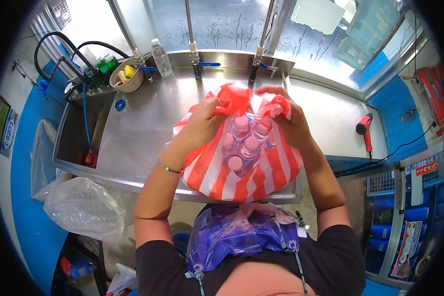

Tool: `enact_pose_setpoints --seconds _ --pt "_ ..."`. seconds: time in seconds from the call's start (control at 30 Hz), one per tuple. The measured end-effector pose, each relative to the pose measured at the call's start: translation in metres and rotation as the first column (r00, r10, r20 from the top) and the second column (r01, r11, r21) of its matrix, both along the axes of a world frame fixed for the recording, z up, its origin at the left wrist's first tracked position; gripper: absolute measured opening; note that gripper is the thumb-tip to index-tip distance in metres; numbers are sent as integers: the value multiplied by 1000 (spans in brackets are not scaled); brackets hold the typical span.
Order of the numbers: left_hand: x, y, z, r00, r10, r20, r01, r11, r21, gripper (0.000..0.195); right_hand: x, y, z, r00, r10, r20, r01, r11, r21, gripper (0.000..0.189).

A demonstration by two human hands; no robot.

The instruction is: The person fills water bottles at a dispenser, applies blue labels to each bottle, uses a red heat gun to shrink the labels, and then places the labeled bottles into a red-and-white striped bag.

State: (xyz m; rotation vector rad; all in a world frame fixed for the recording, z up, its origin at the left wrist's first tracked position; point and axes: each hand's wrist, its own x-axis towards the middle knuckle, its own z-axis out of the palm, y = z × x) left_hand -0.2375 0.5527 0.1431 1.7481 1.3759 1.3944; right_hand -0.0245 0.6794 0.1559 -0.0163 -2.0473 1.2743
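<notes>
A red-and-white striped plastic bag [244,181] stands at the front edge of a stainless steel counter [133,137]. Through its mouth several clear plastic bottles with pink caps [250,143] show, upright and close together. My left hand [203,122] grips the gathered rim on the bag's left side. On the right side, my right hand [292,118] holds the other part of the rim, beside a twisted or knotted bunch of the plastic. The bottles' lower parts are hidden in the bag.
A sink basin [85,129] lies left, near a bowl of sponges [130,81]. One clear bottle [162,59] stands by the blue-handled taps [195,64] at the back. A red heat gun or hair dryer [365,133] lies on the right counter. A large clear plastic bag [85,209] hangs below left.
</notes>
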Motion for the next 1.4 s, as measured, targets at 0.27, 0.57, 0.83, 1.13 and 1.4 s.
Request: enact_pose_setpoints --seconds 0.27,0.57,0.83,1.13,1.4 --pt "35 9 4 991 -61 123 111 878 -465 23 -23 -9 -9 989 -67 130 56 995 84 30" --pt "19 3 -22 786 129 605 98 940 -328 35 -32 -43 5 910 -414 32 370 842 393 39" --pt "-13 10 -16 787 -38 616 312 886 -344 22 -6 -68 -14 944 -280 -173 303 533 790 31" --pt "32 -23 13 632 270 -726 109 897 428 8 -13 -8 3 871 -264 415 232 965 127 35" --pt "33 -29 -5 780 376 -499 -107 867 486 12 -62 26 -15 841 182 510 -69 970 -234 31"
